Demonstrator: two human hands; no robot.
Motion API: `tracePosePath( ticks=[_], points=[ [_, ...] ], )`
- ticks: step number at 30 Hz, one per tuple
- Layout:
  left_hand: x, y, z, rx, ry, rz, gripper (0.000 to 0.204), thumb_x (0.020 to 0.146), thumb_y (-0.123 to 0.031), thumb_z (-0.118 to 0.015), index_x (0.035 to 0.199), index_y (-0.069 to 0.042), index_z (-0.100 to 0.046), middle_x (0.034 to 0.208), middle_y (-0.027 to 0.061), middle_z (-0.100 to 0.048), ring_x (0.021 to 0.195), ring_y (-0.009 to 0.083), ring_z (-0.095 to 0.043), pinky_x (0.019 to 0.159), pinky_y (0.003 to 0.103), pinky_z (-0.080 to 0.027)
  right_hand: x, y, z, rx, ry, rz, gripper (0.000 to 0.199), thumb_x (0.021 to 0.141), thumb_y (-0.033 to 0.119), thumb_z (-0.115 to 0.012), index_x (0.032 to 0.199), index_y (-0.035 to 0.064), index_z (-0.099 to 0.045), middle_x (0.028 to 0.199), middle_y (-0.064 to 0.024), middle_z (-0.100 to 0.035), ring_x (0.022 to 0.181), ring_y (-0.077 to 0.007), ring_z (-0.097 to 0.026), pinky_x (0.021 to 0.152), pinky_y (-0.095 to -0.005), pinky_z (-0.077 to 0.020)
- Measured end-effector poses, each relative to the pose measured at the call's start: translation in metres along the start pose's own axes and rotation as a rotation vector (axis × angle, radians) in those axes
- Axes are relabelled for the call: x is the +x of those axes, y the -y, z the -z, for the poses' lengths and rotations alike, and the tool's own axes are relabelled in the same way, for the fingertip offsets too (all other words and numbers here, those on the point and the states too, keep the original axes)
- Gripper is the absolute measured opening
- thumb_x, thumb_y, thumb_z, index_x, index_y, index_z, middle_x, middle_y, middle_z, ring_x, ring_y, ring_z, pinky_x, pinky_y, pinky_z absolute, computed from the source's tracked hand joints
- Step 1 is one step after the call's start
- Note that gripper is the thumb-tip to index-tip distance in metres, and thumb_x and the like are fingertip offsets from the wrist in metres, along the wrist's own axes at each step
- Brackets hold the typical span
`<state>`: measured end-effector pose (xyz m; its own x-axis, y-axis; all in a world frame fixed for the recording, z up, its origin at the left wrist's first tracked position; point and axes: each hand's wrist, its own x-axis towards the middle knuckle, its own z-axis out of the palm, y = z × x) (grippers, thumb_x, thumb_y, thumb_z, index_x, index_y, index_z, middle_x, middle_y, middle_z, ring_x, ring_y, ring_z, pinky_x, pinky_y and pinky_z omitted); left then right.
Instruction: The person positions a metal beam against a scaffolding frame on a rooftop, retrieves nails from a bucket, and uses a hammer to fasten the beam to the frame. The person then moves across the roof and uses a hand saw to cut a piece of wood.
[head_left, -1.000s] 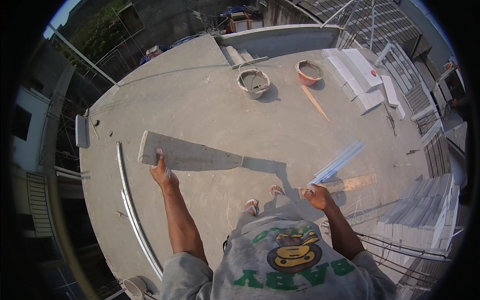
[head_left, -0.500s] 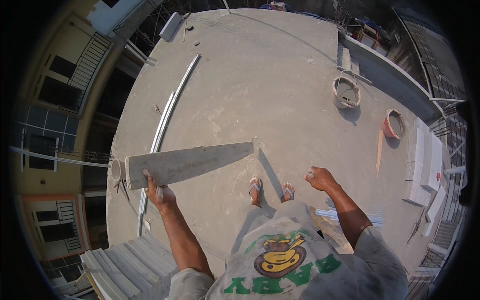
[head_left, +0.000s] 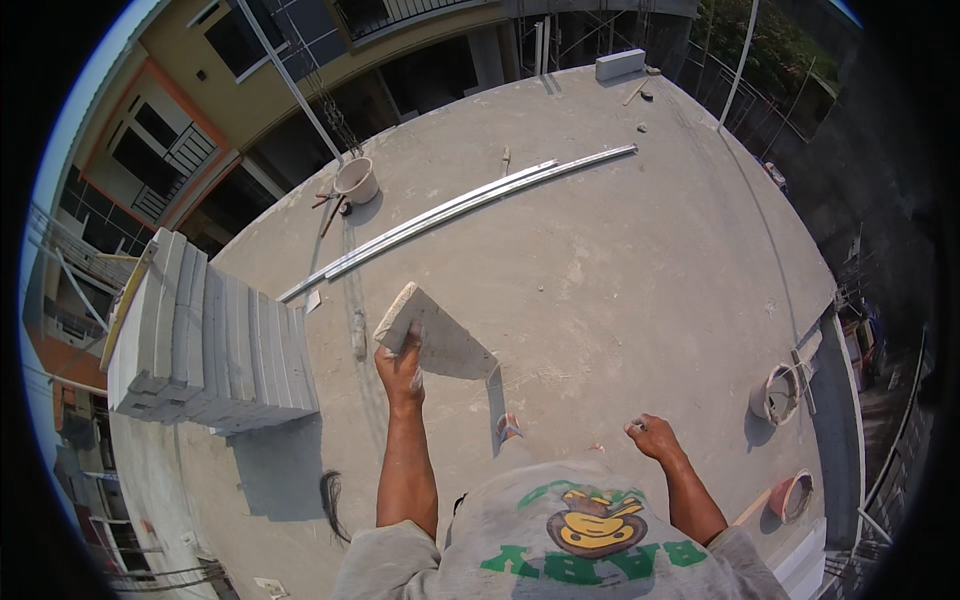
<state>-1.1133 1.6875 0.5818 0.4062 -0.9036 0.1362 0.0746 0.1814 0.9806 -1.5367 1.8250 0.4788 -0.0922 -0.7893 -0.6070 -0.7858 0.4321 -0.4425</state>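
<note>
My left hand grips the near edge of a grey concrete block, long and flat-sided. The block slants down toward the floor, its far end close to my feet; whether that end touches the floor I cannot tell. Out to the right, my right hand hangs in the air with its fingers curled closed, apart from the block. What it holds, if anything, is hidden.
Left stands a tall stack of pale blocks. Long metal profiles lie across the floor beyond. One bucket stands near the far edge, with two more, a pale bucket and a red bucket, at right.
My view has turned left, bringing the block stack fully into sight. The left hand still holds the block, now seen more end-on. My right hand remains closed.
</note>
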Motion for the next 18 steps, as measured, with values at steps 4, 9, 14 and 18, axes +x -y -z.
tracePosePath(
  ticks=[4,9,14,18],
  points=[
    [0.026,0.009,0.076,-0.058,-0.07,0.041,0.034,0.088,-0.016,-0.076,0.115,0.002,-0.066,0.107,0.0044,-0.067,0.099,0.0148,-0.06,0.091,0.031,-0.044,0.023,0.082,-0.022,-0.069,0.073,0.067,0.05,0.09,0.045,-0.061,0.114,0.0011,-0.068,0.106,-0.0237,-0.07,0.102,-0.0388,-0.066,0.091,-0.044,-0.0508],
    [0.046,-0.001,0.129,-0.034,-0.192,0.048,0.034,0.088,-0.015,-0.076,0.114,0.004,-0.066,0.108,0.0058,-0.067,0.098,0.0151,-0.061,0.089,0.031,-0.045,0.064,0.152,-0.024,-0.104,0.07,0.218,0.051,0.091,0.046,-0.06,0.114,0.0011,-0.068,0.108,-0.0252,-0.069,0.104,-0.039,-0.065,0.092,-0.0442,-0.0505],
    [0.067,-0.018,0.153,-0.025,-0.288,-0.029,0.032,0.088,-0.015,-0.076,0.111,0.005,-0.067,0.102,0.0063,-0.069,0.095,0.0164,-0.062,0.088,0.031,-0.046,0.123,0.139,-0.029,-0.293,0.101,0.275,0.05,0.092,0.045,-0.059,0.102,-0.0016,-0.072,0.099,-0.0241,-0.071,0.1,-0.0378,-0.067,0.091,-0.0446,-0.0508],
    [0.085,-0.019,0.159,-0.047,-0.383,-0.033,0.034,0.087,-0.015,-0.076,0.113,0.005,-0.066,0.105,0.0071,-0.068,0.095,0.0172,-0.062,0.088,0.032,-0.047,0.173,0.09,-0.023,-0.268,0.281,-0.115,0.049,0.093,0.045,-0.057,0.086,-0.002,-0.071,0.076,-0.0166,-0.072,0.075,-0.0313,-0.071,0.075,-0.0408,-0.0562]
  ],
)
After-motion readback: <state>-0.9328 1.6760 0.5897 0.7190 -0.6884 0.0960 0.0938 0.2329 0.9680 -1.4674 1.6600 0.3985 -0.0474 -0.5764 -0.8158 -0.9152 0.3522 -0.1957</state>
